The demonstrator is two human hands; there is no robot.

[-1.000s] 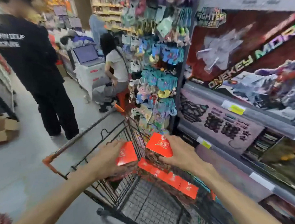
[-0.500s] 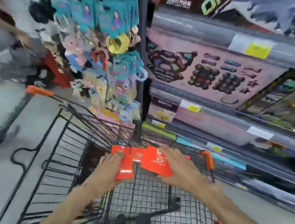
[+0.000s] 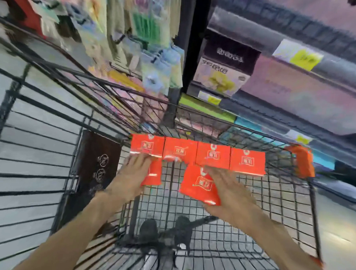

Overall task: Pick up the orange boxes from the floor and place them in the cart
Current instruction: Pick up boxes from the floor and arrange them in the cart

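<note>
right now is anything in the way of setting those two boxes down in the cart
Nothing visible blocks them. The left hand and right hand each hold an orange box inside the cart, over bare wire floor just in front of the row of four boxes.

Six orange boxes (image 3: 197, 155), one wire cart (image 3: 271, 210), two hands (image 3: 133, 173), one dark brown box (image 3: 94, 172)

Four orange boxes (image 3: 196, 156) stand side by side along the far wall of the wire cart (image 3: 271, 210) — two more orange boxes, one at left (image 3: 154, 174), one tilted at right (image 3: 200, 184), sit just nearer.
</note>
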